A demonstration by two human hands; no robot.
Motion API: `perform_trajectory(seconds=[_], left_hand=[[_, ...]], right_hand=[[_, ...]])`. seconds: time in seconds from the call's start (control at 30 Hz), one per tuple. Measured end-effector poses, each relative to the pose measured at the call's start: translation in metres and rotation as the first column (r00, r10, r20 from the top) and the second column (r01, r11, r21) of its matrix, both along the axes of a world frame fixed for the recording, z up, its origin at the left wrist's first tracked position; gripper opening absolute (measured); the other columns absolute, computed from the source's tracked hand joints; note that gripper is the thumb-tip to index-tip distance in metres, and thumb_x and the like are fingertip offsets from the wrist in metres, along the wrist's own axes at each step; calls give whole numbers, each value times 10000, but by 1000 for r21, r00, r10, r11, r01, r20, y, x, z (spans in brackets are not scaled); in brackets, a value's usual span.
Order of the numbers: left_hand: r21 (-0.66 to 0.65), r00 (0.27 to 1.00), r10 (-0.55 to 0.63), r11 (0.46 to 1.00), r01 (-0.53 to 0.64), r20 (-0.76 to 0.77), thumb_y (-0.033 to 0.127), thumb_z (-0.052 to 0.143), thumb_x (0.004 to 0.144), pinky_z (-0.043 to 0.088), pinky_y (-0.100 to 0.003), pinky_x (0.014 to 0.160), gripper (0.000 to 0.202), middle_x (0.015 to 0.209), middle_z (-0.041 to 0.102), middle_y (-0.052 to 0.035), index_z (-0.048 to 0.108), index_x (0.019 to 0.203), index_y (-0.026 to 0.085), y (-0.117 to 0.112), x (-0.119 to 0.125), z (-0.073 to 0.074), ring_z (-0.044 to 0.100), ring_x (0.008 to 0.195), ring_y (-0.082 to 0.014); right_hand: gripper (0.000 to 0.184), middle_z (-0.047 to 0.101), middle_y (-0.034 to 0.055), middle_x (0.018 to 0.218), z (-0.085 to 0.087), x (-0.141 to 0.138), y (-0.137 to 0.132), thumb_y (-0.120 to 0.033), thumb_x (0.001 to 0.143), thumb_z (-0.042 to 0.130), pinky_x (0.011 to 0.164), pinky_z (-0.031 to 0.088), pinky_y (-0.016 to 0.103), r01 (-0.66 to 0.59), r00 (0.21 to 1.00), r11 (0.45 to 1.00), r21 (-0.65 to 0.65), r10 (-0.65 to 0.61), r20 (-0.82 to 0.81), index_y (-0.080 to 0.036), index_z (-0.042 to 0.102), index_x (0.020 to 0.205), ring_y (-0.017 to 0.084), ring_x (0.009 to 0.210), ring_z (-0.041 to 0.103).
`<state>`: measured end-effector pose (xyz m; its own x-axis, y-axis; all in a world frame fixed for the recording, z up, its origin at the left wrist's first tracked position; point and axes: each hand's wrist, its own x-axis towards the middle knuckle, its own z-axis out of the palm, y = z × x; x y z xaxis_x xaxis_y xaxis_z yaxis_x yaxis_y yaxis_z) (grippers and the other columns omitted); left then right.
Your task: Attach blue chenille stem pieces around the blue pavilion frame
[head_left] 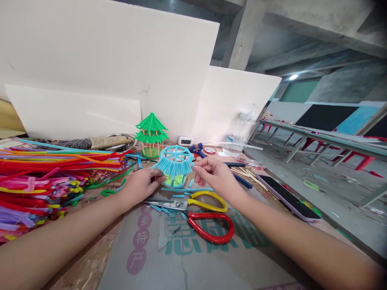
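Gripping a light-blue straw roof [175, 161] from both sides: left hand [142, 186] closed, fingertips pinched on its left fringe; right hand [216, 175] closed, thumb and forefinger pinched on its right fringe. Held between the hands, just above the surface [99, 241], over a small yellow-green piece [175, 180] directly beneath. Just behind the left hand, a green straw pavilion [151, 135], upright. Behind the right hand, a small white digital clock [185, 141] against the white boards [121, 60]. Well out to the left of the left hand, a thick heap of coloured straws [45, 173] lying lengthwise. Just in front of both hands, toward the body, yellow-handled scissors [202, 203] and, touching them nearer the body, red-handled scissors [211, 227], both flat on a grey printed cardboard sheet [181, 262], with a clear triangle ruler [169, 233] beside the red handles. Scattered around the scissor blades, short light-blue straw offcuts [157, 208]. To the right of the right hand, a bundle of thin wooden sticks [248, 175] and a dark blue straw [242, 181]; further right, near the surface's edge, a phone [287, 197] lying face up.
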<state>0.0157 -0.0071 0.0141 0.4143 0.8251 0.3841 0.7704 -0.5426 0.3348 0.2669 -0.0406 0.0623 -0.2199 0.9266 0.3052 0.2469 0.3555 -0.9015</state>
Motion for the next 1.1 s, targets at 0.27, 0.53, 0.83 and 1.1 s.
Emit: perform_trajectory(seconds=[0.27, 0.53, 0.83, 1.1], left_hand=[[-7, 1000, 3, 1000, -3, -5, 498, 429, 940, 348, -272, 585, 404, 819, 706, -41, 683, 842, 200, 0, 0, 0, 594, 688, -180], [13, 1000, -2, 1000, 3, -13, 503, 434, 936, 346, -273, 586, 398, 803, 705, -36, 688, 854, 207, 3, -1, -3, 595, 675, -177], [13, 1000, -8, 1000, 8, -17, 508, 422, 939, 346, -275, 582, 420, 782, 702, -42, 694, 847, 201, 2, -1, -2, 600, 668, -179], [-4, 1000, -17, 1000, 17, -2, 487, 431, 938, 365, -282, 614, 402, 823, 713, -46, 696, 858, 196, 1, 0, -1, 613, 715, -187]], right_hand=[[243, 659, -26, 582, -1, -1, 0, -397, 842, 640, 496, 491, 211, -1, 1000, 1000, -18, 1, -14, -188, 522, 807, 84, 477, 573], [254, 647, -33, 558, 3, -4, 0, -407, 816, 651, 482, 487, 217, 5, 1000, 1000, -24, -5, -9, -184, 529, 801, 88, 459, 565], [267, 640, -40, 560, 0, -4, 0, -422, 819, 652, 495, 497, 241, -7, 1000, 1000, -3, 7, 12, -207, 494, 821, 106, 465, 570], [366, 627, -35, 536, -1, 3, 5, -589, 845, 570, 479, 476, 266, -17, 1000, 998, -62, 18, 8, -228, 511, 860, 139, 455, 568]])
